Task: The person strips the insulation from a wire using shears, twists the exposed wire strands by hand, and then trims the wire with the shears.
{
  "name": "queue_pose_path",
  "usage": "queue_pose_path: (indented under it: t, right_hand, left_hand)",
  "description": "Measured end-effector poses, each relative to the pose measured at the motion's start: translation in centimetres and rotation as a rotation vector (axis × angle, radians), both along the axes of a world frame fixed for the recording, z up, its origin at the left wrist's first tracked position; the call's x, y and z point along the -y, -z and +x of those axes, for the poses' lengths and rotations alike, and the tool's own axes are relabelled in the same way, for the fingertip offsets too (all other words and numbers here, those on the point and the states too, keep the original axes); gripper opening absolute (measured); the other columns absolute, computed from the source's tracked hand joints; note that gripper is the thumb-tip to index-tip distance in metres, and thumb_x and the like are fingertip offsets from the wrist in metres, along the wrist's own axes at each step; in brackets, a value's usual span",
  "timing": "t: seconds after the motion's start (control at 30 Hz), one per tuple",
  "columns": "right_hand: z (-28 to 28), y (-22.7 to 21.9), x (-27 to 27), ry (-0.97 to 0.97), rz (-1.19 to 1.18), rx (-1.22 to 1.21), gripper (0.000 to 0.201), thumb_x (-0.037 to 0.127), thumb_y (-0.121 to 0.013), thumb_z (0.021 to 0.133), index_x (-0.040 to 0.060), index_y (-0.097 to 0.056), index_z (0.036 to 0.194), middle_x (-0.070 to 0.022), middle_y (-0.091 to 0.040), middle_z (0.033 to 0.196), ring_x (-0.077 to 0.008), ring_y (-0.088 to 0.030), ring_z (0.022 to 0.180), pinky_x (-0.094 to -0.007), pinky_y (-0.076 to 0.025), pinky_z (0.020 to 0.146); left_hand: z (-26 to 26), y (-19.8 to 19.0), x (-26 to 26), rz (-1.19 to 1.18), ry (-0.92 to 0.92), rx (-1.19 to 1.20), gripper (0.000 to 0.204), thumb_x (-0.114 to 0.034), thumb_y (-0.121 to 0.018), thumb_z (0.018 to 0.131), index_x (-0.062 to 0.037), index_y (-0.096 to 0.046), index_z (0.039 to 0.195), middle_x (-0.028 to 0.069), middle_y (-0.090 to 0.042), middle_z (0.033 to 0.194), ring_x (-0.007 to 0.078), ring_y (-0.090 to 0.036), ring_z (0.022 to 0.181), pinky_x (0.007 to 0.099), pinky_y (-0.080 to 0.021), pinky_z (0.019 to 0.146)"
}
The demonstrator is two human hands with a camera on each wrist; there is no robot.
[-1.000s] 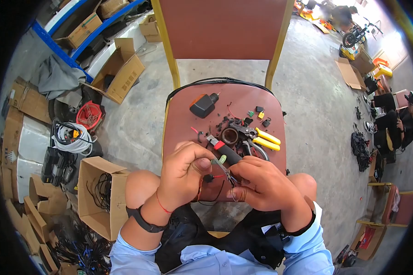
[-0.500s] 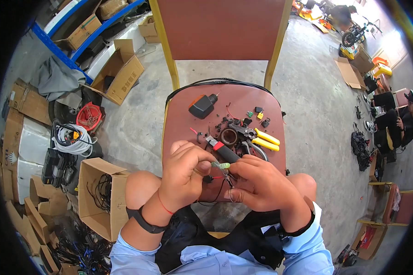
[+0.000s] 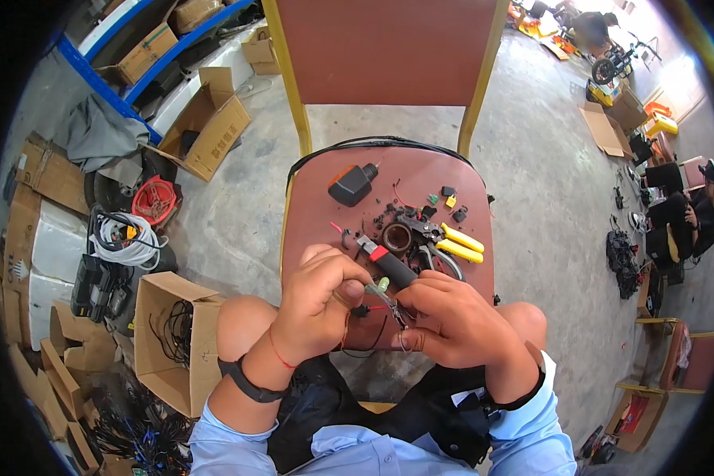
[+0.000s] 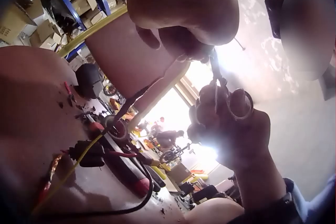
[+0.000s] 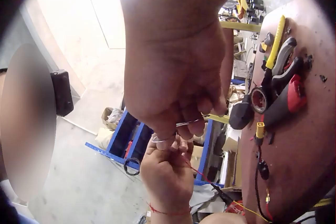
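Note:
My left hand [image 3: 317, 305] pinches a thin lead between thumb and forefinger over the chair seat's front edge. A small pale green piece [image 3: 383, 283] shows just beyond its fingertips. My right hand [image 3: 456, 317] grips small metal scissors [image 3: 395, 308], thumb through one loop; the loop shows in the left wrist view too. The scissors' blades point at the left fingertips. Under the hands hang a black connector [image 4: 88, 153] with red leads and a thin yellow wire [image 4: 79, 163]. Fingers hide the exact spot where the blades meet the lead.
On the chair seat [image 3: 313, 214] lie a red-and-black-handled tool [image 3: 390, 262], a tape roll [image 3: 397, 235], yellow-handled pliers [image 3: 462, 242], a black-and-orange lamp [image 3: 351, 184] and several small connectors. A cardboard box [image 3: 163, 349] holding cable stands left of the knees.
The pale green piece turned to lie level half a second ago and now points up again. The scissors shifted slightly at the left fingertips; both hands stay nearly in place.

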State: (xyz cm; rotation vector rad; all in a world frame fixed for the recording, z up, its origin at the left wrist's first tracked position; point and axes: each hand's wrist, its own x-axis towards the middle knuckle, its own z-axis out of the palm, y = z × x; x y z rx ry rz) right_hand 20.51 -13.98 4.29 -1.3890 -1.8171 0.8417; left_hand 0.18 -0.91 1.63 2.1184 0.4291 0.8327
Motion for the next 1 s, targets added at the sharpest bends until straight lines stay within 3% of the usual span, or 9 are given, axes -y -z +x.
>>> queue_pose_path:
  t: [0.17, 0.27, 0.4, 0.57, 0.67, 0.77, 0.87, 1.0]
  right_hand:
    - [-0.2, -0.1, 0.0, 0.009, 0.006, -0.002, 0.037, 0.013, -0.079, 0.079, 0.0008, -0.064, 0.11, -0.0135, -0.061, 0.09, -0.0371, -0.06, 0.093, -0.0454, -0.049, 0.079]
    - [-0.1, -0.2, -0.1, -0.006, 0.005, 0.006, 0.036, 0.011, -0.079, 0.079, 0.0006, -0.063, 0.109, -0.0136, -0.061, 0.09, -0.037, -0.06, 0.093, -0.0454, -0.049, 0.079]
    - [0.0, -0.2, 0.0, -0.013, 0.011, 0.012, 0.037, 0.011, -0.08, 0.078, 0.0008, -0.064, 0.11, -0.014, -0.061, 0.091, -0.0368, -0.06, 0.093, -0.0455, -0.049, 0.079]
    - [0.4, -0.1, 0.0, 0.021, -0.049, -0.004, 0.038, 0.012, -0.079, 0.08, 0.0012, -0.065, 0.113, -0.0154, -0.062, 0.093, -0.0371, -0.061, 0.095, -0.0452, -0.05, 0.082]
    - [0.6, 0.2, 0.2, 0.059, -0.098, -0.061, 0.037, 0.013, -0.078, 0.084, 0.0013, -0.065, 0.116, -0.0163, -0.064, 0.096, -0.0372, -0.062, 0.096, -0.0444, -0.05, 0.083]
    - [0.9, 0.4, 0.2, 0.069, -0.123, -0.078, 0.036, 0.016, -0.076, 0.087, 0.001, -0.065, 0.118, -0.0169, -0.065, 0.099, -0.0371, -0.063, 0.097, -0.0435, -0.051, 0.083]
    - [0.9, 0.3, 0.2, 0.078, -0.17, -0.079, 0.036, 0.017, -0.076, 0.088, 0.0009, -0.065, 0.119, -0.0169, -0.066, 0.099, -0.0361, -0.064, 0.096, -0.0431, -0.051, 0.082]
    - [0.8, 0.4, 0.3, 0.089, -0.158, -0.119, 0.037, 0.016, -0.076, 0.088, 0.001, -0.065, 0.12, -0.0168, -0.065, 0.098, -0.0352, -0.064, 0.095, -0.0426, -0.051, 0.082]
  left_hand:
    - [-0.8, -0.1, 0.2, -0.539, 0.14, -0.032, 0.035, -0.034, -0.058, 0.106, -0.0023, -0.063, 0.092, 0.0044, -0.06, 0.085, 0.0143, -0.055, 0.077, 0.0283, -0.044, 0.07]
    - [-1.0, -0.4, 0.1, -0.656, 0.177, -0.037, 0.034, -0.033, -0.058, 0.106, -0.0013, -0.063, 0.094, 0.0052, -0.061, 0.091, 0.0133, -0.054, 0.079, 0.0273, -0.044, 0.072]
    - [-1.0, 0.0, -0.2, -0.737, 0.285, 0.008, 0.026, -0.024, -0.052, 0.11, -0.0014, -0.062, 0.103, -0.0001, -0.057, 0.083, 0.008, -0.052, 0.073, 0.0248, -0.044, 0.065]
    - [-0.7, 0.4, -0.3, -0.906, 0.301, 0.036, 0.027, -0.028, -0.053, 0.11, -0.0015, -0.06, 0.11, 0.0005, -0.059, 0.088, 0.0087, -0.052, 0.078, 0.0252, -0.045, 0.071]
    - [-0.4, -0.2, -0.1, -0.959, 0.267, 0.068, 0.023, -0.024, -0.058, 0.108, -0.0014, -0.059, 0.114, 0.0021, -0.063, 0.094, 0.0093, -0.057, 0.087, 0.0267, -0.049, 0.079]
    - [0.4, -0.2, 0.7, -0.837, 0.172, 0.149, 0.023, -0.015, -0.067, 0.102, -0.0014, -0.058, 0.118, 0.0041, -0.067, 0.099, 0.0107, -0.063, 0.096, 0.0288, -0.052, 0.086]
    - [0.6, -0.7, 0.8, -0.861, 0.077, 0.142, 0.024, -0.009, -0.078, 0.093, -0.0029, -0.061, 0.109, 0.0033, -0.065, 0.1, 0.0102, -0.062, 0.093, 0.0258, -0.051, 0.086]
    - [0.0, 0.3, 0.4, -0.679, 0.038, 0.091, 0.021, -0.009, -0.078, 0.092, -0.0009, -0.065, 0.108, 0.005, -0.07, 0.103, 0.0118, -0.065, 0.097, 0.0284, -0.053, 0.087]
